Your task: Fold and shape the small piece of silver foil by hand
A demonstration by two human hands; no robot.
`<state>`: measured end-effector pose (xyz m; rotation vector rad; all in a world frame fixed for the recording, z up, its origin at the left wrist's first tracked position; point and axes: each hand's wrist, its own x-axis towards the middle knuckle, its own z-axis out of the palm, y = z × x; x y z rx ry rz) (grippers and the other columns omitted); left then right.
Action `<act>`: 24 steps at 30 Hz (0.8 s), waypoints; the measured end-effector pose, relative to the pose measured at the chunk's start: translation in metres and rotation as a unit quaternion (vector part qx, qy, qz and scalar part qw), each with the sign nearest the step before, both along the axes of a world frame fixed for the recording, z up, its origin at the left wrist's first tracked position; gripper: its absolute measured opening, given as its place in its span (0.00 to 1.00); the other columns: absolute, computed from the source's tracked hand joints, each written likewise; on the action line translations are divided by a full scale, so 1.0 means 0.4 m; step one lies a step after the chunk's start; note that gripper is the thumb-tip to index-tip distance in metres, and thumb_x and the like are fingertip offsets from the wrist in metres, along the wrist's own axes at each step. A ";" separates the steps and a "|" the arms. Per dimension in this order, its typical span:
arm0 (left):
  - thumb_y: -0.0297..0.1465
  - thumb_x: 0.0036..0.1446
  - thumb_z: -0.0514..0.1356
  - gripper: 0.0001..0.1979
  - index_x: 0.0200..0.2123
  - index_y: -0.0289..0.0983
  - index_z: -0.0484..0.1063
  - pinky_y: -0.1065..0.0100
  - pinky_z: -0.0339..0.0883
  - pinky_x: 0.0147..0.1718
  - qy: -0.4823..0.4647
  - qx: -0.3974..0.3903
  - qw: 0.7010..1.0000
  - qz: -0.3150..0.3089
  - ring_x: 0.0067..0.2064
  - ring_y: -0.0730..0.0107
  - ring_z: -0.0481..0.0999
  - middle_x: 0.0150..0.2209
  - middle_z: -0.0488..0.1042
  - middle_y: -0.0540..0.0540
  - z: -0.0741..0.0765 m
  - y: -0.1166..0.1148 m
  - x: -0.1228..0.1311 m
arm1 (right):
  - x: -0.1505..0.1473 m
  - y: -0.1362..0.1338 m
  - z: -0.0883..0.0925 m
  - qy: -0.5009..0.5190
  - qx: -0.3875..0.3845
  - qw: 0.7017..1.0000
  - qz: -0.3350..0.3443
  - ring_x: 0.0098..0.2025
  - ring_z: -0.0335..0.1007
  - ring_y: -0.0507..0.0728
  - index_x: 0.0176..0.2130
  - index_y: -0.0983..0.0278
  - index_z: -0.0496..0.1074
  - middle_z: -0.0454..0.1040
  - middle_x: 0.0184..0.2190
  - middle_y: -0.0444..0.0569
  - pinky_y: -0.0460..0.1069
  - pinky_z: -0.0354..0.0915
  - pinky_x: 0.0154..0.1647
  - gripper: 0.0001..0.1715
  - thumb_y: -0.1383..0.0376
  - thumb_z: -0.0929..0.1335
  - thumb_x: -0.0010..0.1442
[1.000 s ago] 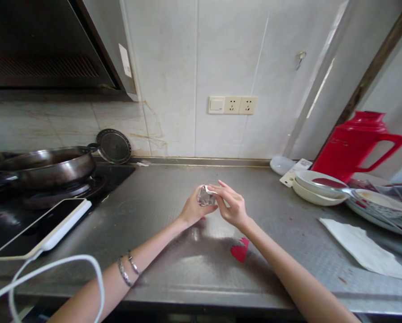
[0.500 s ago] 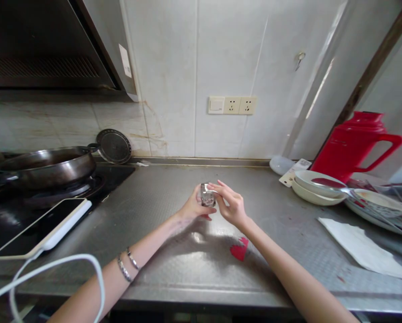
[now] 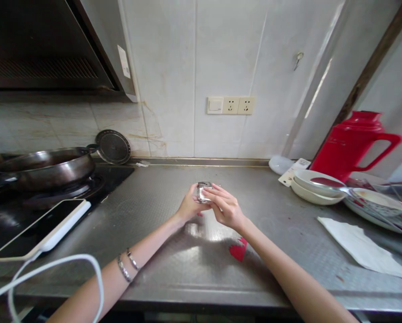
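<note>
My left hand (image 3: 188,204), with bracelets on its forearm, is wrapped round a small clear glass container (image 3: 200,190) above the counter. From the right, my right hand (image 3: 226,206) presses its fingers against the glass. Under those fingertips shows a small white piece (image 3: 204,194) that looks like tissue. Part of the glass is hidden by both hands. Nearer to me, a torn-looking red piece (image 3: 238,249) lies on the metal counter (image 3: 194,273), beside my right forearm.
A pan (image 3: 49,168) sits on the stove at left, with a phone (image 3: 41,231) and white cable (image 3: 86,256) in front. At right are a red thermos flask (image 3: 347,146), stacked bowls (image 3: 317,197), a patterned plate (image 3: 372,215) and a white paper sheet (image 3: 362,249).
The glass has tipped and shifted slightly left. My right fingers have moved a little left and lie flatter across it, and more of the white piece shows.
</note>
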<state>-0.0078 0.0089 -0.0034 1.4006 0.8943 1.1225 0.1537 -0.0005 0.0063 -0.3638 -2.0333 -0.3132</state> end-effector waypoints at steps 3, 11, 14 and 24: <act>0.35 0.38 0.72 0.41 0.55 0.38 0.58 0.76 0.65 0.16 0.014 -0.001 1.000 0.001 0.22 0.76 0.70 0.28 0.74 0.52 0.003 -0.005 0.001 | 0.006 0.006 0.007 0.013 -0.016 1.000 -0.009 0.51 0.72 0.57 0.55 0.63 0.66 0.77 0.47 0.54 0.61 0.66 0.58 0.22 0.74 0.60 0.63; 0.36 0.37 0.72 0.42 0.55 0.38 0.58 0.77 0.63 0.13 0.031 -0.006 0.999 0.024 0.17 0.79 0.67 0.25 0.73 0.54 0.003 -0.009 0.005 | 0.006 0.015 -0.001 0.051 -0.031 0.998 -0.022 0.51 0.72 0.58 0.55 0.61 0.67 0.77 0.46 0.53 0.61 0.66 0.57 0.23 0.73 0.60 0.63; 0.37 0.38 0.71 0.40 0.54 0.37 0.59 0.77 0.62 0.13 0.033 -0.001 0.999 0.025 0.18 0.78 0.67 0.26 0.73 0.54 0.003 -0.007 0.004 | 0.005 0.010 -0.007 0.026 -0.007 1.000 -0.013 0.53 0.71 0.58 0.57 0.62 0.65 0.76 0.47 0.54 0.61 0.66 0.58 0.25 0.74 0.61 0.62; 0.35 0.35 0.72 0.44 0.56 0.37 0.58 0.75 0.64 0.14 0.032 0.010 0.999 0.032 0.19 0.77 0.68 0.26 0.74 0.53 0.010 -0.011 0.002 | -0.007 0.005 0.017 0.120 -0.069 0.990 -0.035 0.47 0.76 0.58 0.50 0.59 0.71 0.79 0.42 0.50 0.61 0.67 0.57 0.18 0.71 0.60 0.64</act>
